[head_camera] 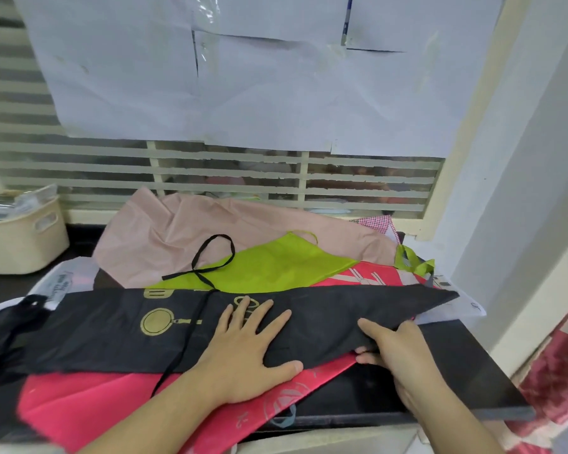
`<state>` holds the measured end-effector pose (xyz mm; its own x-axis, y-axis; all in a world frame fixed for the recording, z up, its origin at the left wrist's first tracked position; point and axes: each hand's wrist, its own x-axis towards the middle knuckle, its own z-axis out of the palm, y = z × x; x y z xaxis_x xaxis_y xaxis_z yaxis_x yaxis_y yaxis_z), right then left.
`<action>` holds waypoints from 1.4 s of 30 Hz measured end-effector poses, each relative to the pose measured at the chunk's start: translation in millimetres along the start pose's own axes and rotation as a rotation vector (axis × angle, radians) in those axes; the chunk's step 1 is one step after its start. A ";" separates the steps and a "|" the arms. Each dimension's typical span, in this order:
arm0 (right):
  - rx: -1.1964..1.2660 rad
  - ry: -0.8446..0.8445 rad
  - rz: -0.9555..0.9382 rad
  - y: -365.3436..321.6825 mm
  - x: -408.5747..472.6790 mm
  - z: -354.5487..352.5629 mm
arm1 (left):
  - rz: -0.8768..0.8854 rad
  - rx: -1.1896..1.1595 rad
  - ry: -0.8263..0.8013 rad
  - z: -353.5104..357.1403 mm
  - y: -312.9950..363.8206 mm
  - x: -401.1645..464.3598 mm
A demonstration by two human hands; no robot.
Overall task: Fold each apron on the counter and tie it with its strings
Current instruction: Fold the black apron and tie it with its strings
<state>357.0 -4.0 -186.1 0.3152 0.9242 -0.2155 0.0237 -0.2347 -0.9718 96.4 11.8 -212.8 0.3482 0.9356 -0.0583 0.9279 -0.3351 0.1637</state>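
Note:
A black apron (pixel 118 335) with gold kitchen prints lies folded into a long strip across the dark counter (pixel 456 381). Its black string (pixel 210 257) loops over the aprons behind and trails across the strip. My left hand (pixel 250 348) presses flat on the middle of the strip, fingers spread. My right hand (pixel 397 352) pinches the strip's lower right edge, thumb on top and fingers underneath. Under the black apron lies a red apron (pixel 89 401). Behind it lie a lime green apron (pixel 276 267) and a pale pink apron (pixel 164 237).
A cream basket (pixel 20 237) stands at the back left of the counter. A checked red cloth (pixel 377 222) peeks out at the back right by the window grille. The counter's front edge runs just below my hands, and a wall rises at the right.

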 end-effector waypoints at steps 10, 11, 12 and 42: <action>-1.025 0.219 -0.829 -40.9 -47.2 107.1 | -0.085 -1.458 0.155 -68.3 -21.7 -19.6; -1.119 0.185 -0.928 -39.3 -53.3 122.7 | -0.122 -1.578 0.145 -80.1 -31.5 -27.2; -1.179 0.113 -0.980 -37.7 -59.8 136.2 | -0.171 -1.659 0.121 -89.6 -43.9 -34.2; -1.290 -0.133 -0.754 -3.7 -67.7 156.4 | -0.706 -0.545 0.372 -93.1 -202.9 -124.4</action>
<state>187.1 -18.5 -182.9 -0.2364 0.9492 0.2079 0.9567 0.2648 -0.1208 -147.6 -26.2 -147.1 -0.4172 0.9086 -0.0183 0.6855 0.3278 0.6501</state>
